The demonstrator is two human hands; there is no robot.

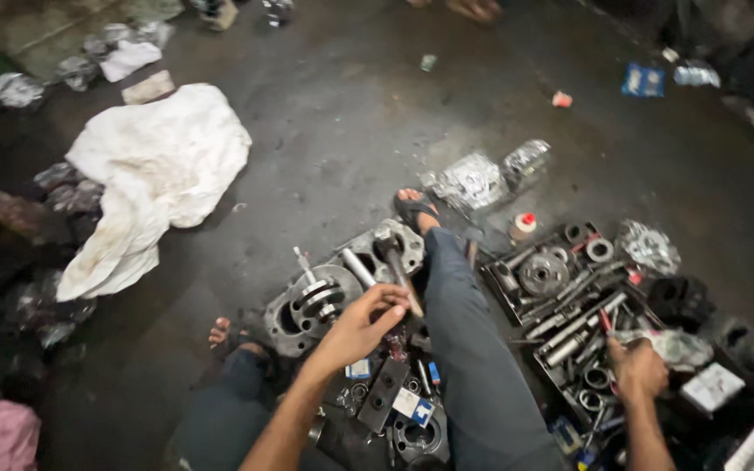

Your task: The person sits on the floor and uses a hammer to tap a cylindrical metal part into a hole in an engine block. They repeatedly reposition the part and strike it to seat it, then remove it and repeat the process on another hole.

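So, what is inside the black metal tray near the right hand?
The tray holds a round gear-like disc, metal rings, and several steel rods and sockets. The right hand covers its near end, so what lies below cannot be seen.

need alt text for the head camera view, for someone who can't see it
Seen from above, a person sits on a dark workshop floor; the left hand holds a hammer over a metal engine part between their legs, and the right hand reaches into a tray of tools. A crumpled white cloth lies to the left.
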